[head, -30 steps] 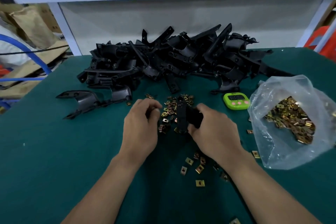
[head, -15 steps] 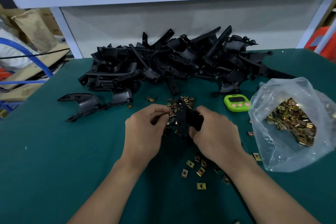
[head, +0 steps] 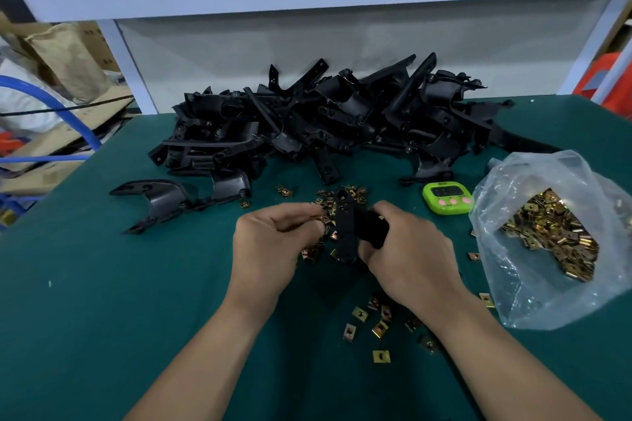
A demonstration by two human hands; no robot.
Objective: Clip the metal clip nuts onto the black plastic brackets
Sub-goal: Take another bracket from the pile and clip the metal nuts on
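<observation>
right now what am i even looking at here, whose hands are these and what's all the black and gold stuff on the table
No machine here: a person works with bare hands, and every picture comes from a camera on their head, looking down. The right hand grips a black bracket; the left hand pinches what looks like a gold clip nut beside it. On the green table lie a pile of brackets at the back, loose clip nuts near the hands, a plastic bag of more on the right, and a green timer.
</observation>
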